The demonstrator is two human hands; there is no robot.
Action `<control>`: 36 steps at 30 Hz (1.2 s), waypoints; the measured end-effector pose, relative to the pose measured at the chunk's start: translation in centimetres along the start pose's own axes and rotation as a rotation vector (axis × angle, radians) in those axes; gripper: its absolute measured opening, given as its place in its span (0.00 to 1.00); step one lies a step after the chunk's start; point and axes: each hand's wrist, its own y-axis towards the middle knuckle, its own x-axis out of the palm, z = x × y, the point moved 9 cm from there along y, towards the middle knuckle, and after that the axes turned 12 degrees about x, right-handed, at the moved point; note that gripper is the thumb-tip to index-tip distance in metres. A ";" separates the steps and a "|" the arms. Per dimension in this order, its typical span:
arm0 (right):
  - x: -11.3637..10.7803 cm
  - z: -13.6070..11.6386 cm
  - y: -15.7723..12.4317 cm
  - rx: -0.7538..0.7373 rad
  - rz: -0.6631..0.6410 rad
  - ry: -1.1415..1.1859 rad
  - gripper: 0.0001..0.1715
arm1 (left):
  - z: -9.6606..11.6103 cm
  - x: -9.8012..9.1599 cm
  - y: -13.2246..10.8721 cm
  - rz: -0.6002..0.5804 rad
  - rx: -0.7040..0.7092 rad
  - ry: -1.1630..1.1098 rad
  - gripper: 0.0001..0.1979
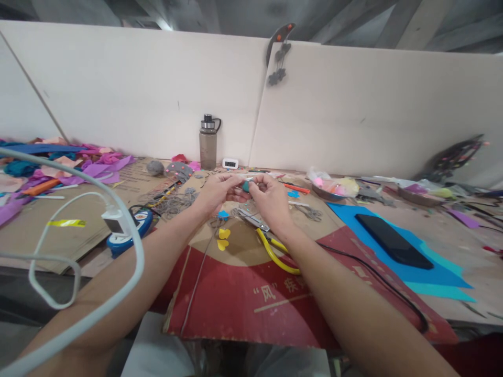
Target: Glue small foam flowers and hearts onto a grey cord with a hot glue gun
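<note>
My left hand point(223, 191) and my right hand point(270, 198) meet over the middle of the cardboard, fingers closed in a pinch. Between their fingertips is a small teal piece point(245, 186), mostly covered, so its exact kind does not show. Just below my right hand lie pliers with yellow handles point(271, 255), beside a silvery metal tool point(253, 219). Yellow cut-out shapes point(223, 244) and a small blue cut-out point(223, 214) rest on the cardboard under my hands. Tangled grey cord point(173, 204) lies left of my left hand.
A water bottle point(208, 146) and a small digital clock point(230, 163) stand by the white partition. Right are a black phone point(393, 240) on blue sheets point(428, 277) and a bowl of bright scraps point(334, 189). A white cable point(139, 251) crosses the near left; coloured scraps point(98, 170) lie behind.
</note>
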 end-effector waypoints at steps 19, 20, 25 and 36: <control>-0.1 0.1 -0.3 -0.057 0.006 -0.098 0.06 | 0.4 0.1 0.1 -0.087 0.083 0.260 0.05; -0.1 0.2 -0.3 -0.061 0.007 -0.103 0.06 | 0.4 0.1 0.1 -0.087 0.069 0.256 0.05; 0.3 0.8 -0.2 -0.041 -0.057 -0.087 0.09 | 0.7 -0.4 0.0 -0.041 0.066 0.276 0.05; 0.8 0.8 -0.3 -0.035 -0.113 0.070 0.10 | 0.4 -1.8 0.2 0.098 0.103 0.186 0.10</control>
